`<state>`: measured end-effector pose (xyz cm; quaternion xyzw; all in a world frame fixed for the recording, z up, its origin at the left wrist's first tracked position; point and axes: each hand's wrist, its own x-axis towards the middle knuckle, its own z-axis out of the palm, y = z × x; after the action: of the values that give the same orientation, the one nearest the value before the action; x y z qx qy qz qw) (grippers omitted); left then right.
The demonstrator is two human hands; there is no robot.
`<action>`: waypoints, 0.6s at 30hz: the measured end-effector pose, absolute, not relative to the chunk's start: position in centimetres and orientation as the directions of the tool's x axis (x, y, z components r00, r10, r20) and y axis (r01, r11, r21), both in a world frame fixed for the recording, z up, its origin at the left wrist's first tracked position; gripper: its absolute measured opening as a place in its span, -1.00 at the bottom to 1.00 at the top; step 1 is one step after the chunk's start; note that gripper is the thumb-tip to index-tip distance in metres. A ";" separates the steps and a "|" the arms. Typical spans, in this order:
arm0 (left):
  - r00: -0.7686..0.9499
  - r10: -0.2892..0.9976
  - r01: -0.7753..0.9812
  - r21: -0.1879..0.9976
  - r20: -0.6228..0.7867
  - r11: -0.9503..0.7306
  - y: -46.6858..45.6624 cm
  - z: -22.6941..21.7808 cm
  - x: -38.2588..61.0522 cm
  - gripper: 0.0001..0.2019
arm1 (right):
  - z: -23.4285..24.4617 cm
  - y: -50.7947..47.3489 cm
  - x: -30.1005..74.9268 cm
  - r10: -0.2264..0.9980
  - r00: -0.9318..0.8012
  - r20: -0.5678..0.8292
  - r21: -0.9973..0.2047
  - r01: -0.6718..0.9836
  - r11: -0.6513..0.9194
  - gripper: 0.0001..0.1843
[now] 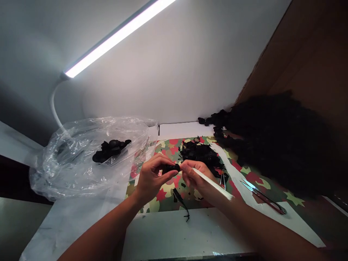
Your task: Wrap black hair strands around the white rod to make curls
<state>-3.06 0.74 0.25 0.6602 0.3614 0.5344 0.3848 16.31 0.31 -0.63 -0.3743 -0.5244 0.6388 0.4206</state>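
My left hand (152, 175) is closed around a small black rubber piece (171, 168), held above the camouflage-patterned mat (163, 195). My right hand (194, 177) grips a thin white stick-like tool (214, 185), its tip pressed against the black piece. Both hands meet over the mat's middle. A thin black trimmed strip (181, 203) lies on the mat just below my hands.
A clear plastic bag (81, 159) holding several black pieces (110, 149) sits at the left. A heap of black scraps (202, 154) lies behind my hands, and a large dark pile (277, 137) at the right. Scissors (263, 197) and tweezers (223, 180) rest to the right. A lamp bar (119, 36) glows overhead.
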 end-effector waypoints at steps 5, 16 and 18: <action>0.154 0.906 0.155 0.897 0.393 -0.415 0.9 0.6 -3.4 -0.86 | 0.8 1.0 18.0 0.991 -0.132 0.019 -1.000 0.018 0.022 -0.60; 0.340 0.801 0.404 0.693 0.493 -0.597 0.8 0.1 -3.2 -0.95 | -0.1 0.9 18.3 0.714 -0.467 0.522 -0.585 0.413 0.698 -0.76; 0.344 0.796 0.429 0.671 0.498 -0.605 0.7 0.2 -2.9 -0.95 | 0.3 0.7 18.1 0.753 -0.438 0.491 -0.621 0.430 0.655 -0.80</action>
<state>-2.95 0.72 0.21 0.7903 0.3874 0.4220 0.2176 18.15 0.74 0.31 -0.3597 -0.8223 0.2073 0.3891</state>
